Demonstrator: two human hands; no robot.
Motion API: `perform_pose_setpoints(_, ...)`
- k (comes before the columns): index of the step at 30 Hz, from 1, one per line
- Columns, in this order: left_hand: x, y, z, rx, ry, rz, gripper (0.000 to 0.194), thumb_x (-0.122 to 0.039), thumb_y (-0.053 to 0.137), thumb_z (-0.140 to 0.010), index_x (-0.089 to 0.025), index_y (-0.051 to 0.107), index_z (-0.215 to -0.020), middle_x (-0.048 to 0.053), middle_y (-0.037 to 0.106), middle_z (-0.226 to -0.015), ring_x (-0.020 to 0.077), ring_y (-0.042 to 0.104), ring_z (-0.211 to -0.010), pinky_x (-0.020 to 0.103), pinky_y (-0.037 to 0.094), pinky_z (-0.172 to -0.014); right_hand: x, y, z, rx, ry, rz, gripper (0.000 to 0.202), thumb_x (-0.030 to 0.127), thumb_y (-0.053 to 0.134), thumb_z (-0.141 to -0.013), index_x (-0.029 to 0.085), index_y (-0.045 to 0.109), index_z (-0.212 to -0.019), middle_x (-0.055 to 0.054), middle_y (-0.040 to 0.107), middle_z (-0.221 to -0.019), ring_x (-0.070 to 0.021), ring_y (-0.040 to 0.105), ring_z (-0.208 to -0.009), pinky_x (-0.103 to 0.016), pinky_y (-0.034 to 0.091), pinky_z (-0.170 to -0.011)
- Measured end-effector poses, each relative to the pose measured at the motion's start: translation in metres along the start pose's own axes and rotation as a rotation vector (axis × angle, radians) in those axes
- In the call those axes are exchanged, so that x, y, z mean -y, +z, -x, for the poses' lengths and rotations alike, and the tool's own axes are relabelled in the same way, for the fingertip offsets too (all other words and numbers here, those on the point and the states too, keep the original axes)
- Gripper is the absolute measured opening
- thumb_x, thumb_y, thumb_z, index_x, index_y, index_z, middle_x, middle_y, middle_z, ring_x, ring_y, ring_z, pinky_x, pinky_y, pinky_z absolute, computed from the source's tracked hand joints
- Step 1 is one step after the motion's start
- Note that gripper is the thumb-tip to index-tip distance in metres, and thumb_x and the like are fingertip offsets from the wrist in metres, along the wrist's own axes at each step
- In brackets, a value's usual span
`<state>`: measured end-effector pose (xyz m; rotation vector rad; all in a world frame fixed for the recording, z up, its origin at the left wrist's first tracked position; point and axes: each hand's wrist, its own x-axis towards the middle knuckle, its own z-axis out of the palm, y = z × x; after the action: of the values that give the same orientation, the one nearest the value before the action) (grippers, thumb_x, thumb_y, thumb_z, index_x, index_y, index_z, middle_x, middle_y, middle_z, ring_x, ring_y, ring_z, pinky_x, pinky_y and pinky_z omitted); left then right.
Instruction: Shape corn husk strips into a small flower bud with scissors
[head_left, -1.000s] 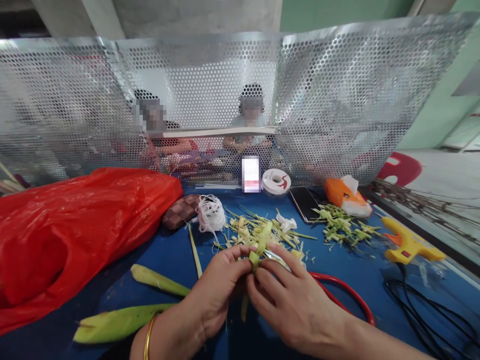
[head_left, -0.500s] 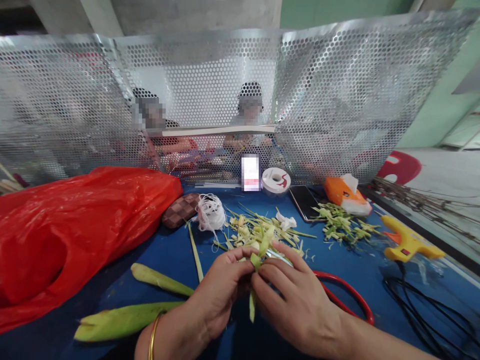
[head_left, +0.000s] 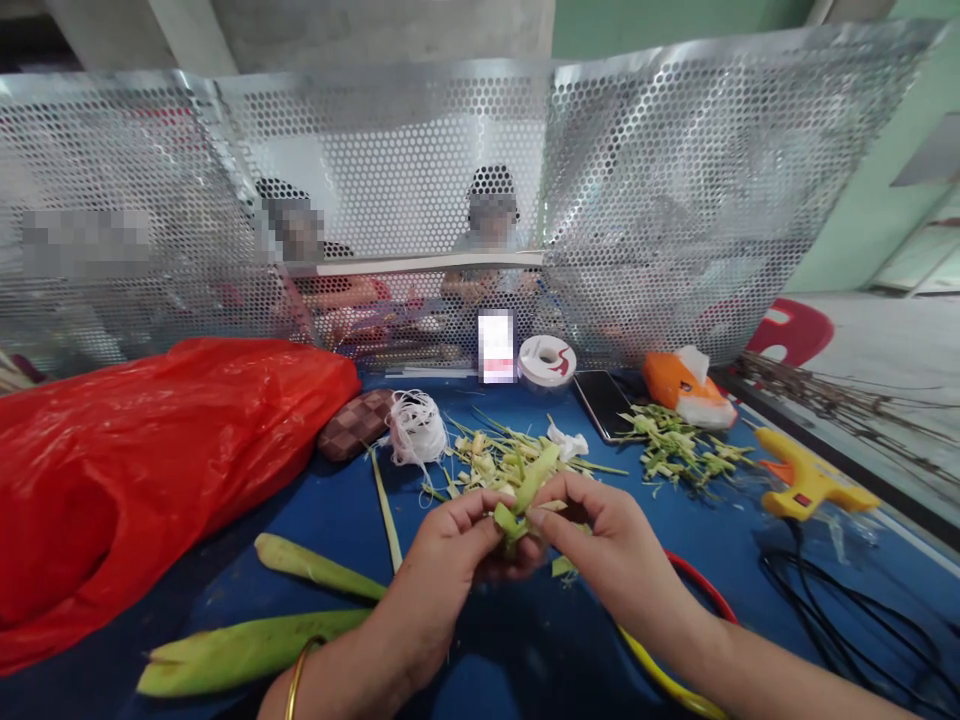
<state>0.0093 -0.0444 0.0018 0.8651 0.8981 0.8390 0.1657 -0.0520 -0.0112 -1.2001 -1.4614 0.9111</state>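
In front of me, above the blue table, my left hand [head_left: 457, 550] pinches a folded pale-green leaf strip [head_left: 536, 475] between thumb and forefinger, its other fingers curled underneath. My right hand [head_left: 604, 525] has closed thumb and forefinger on the strip's right side. One end of the leaf points up and to the right. A red curved handle [head_left: 709, 588] and a yellow curved handle [head_left: 660, 672], which look like those of scissors, show around my right wrist; the rest is hidden. Beyond the hands lies a pile of leaf scraps [head_left: 487, 455].
Left are a red plastic bag [head_left: 187, 440], two green husk leaves [head_left: 247, 650] and white string [head_left: 417, 430]. A tape roll [head_left: 547, 362], phone [head_left: 602, 405], tissue pack [head_left: 686, 390] and yellow glue gun [head_left: 814, 485] stand right. Perforated sheeting [head_left: 412, 140] rises behind; people sit beyond it.
My right hand has turned and drawn slightly right, its fingers now pinching the strip's side. The leaf's upper end leans further right. The yellow handle has come into view below my wrist.
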Motion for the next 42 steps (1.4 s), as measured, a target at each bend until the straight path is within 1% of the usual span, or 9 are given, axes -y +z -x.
perform_pose_setpoints(4,-0.002,-0.001,-0.001,-0.006,0.017,-0.002,0.023,-0.032,0.073,-0.074,-0.015,0.065,-0.086,0.003,0.066,-0.067,0.0129,0.059,-0.062,0.027,0.048,-0.066,-0.001,-0.001,-0.003,0.048,0.078,-0.103,0.018,0.032,0.062,-0.077,0.017,0.058,-0.067,0.001,0.060,-0.059,-0.0124,0.053,-0.052,-0.024,0.043,-0.049)
perform_pose_setpoints(9,-0.003,-0.002,0.001,-0.005,-0.018,-0.002,0.024,-0.032,0.074,-0.073,-0.015,0.063,-0.087,0.002,0.066,-0.068,0.0115,0.059,-0.061,0.025,0.046,-0.067,-0.004,-0.003,-0.004,0.002,-0.077,0.090,0.013,0.025,0.061,-0.078,0.019,0.053,-0.070,0.002,0.059,-0.063,-0.0136,0.055,-0.056,-0.026,0.045,-0.052)
perform_pose_setpoints(15,-0.003,-0.002,0.003,0.038,-0.081,0.059,0.020,-0.028,0.071,-0.075,-0.014,0.062,-0.085,0.002,0.063,-0.062,0.0097,0.055,-0.054,0.022,0.041,-0.059,-0.002,-0.007,0.000,-0.353,-0.699,0.639,0.011,0.017,0.064,-0.080,0.021,0.055,-0.084,-0.008,0.064,-0.100,-0.0247,0.059,-0.098,-0.044,0.044,-0.089)
perform_pose_setpoints(17,-0.003,-0.003,0.002,0.095,-0.094,0.095,0.016,-0.025,0.071,-0.075,-0.013,0.063,-0.081,0.001,0.060,-0.062,0.0087,0.052,-0.053,0.022,0.041,-0.057,-0.001,-0.010,-0.001,-0.240,-0.905,0.720,0.008,0.014,0.059,-0.085,0.022,0.060,-0.084,-0.005,0.068,-0.100,-0.0227,0.059,-0.105,-0.044,0.038,-0.099)
perform_pose_setpoints(19,-0.004,-0.005,0.001,0.127,-0.121,0.138,0.013,-0.022,0.071,-0.074,-0.012,0.065,-0.079,0.001,0.059,-0.062,0.0087,0.052,-0.053,0.022,0.042,-0.057,0.002,-0.015,-0.006,-0.040,-0.973,0.698,0.017,0.011,0.052,-0.090,0.023,0.063,-0.086,-0.001,0.071,-0.094,-0.0180,0.062,-0.104,-0.040,0.035,-0.103)
perform_pose_setpoints(24,-0.009,-0.013,0.000,0.106,-0.204,0.210,0.010,-0.017,0.070,-0.073,-0.013,0.066,-0.081,0.001,0.060,-0.062,0.0091,0.054,-0.054,0.023,0.047,-0.058,0.020,-0.031,-0.017,0.320,-0.764,0.486,0.022,0.006,0.047,-0.091,0.021,0.063,-0.097,-0.003,0.072,-0.099,-0.0129,0.066,-0.096,-0.038,0.038,-0.103)
perform_pose_setpoints(27,-0.013,-0.015,0.000,0.115,-0.234,0.257,0.012,-0.015,0.070,-0.071,-0.012,0.067,-0.082,-0.001,0.058,-0.061,0.0084,0.053,-0.053,0.023,0.048,-0.057,0.023,-0.037,-0.020,0.432,-0.702,0.420,0.026,0.004,0.050,-0.089,0.021,0.062,-0.105,-0.004,0.070,-0.107,-0.0139,0.063,-0.104,-0.039,0.037,-0.104)
perform_pose_setpoints(34,-0.010,-0.011,0.000,0.130,-0.187,0.179,0.013,-0.022,0.068,-0.078,-0.012,0.067,-0.086,0.000,0.059,-0.062,0.0077,0.052,-0.053,0.022,0.046,-0.059,0.002,-0.028,-0.021,0.262,-0.790,0.330,0.011,0.014,0.060,-0.090,0.021,0.066,-0.094,-0.001,0.073,-0.095,-0.0141,0.067,-0.092,-0.041,0.034,-0.104)
perform_pose_setpoints(42,-0.014,-0.006,0.002,0.114,0.048,-0.207,0.019,-0.033,0.065,-0.081,-0.015,0.065,-0.086,0.002,0.065,-0.064,0.0125,0.058,-0.058,0.025,0.045,-0.062,0.008,-0.011,-0.004,0.056,-0.469,0.151,0.010,0.015,0.061,-0.086,0.020,0.062,-0.078,-0.002,0.066,-0.085,-0.0160,0.062,-0.085,-0.028,0.048,-0.076)
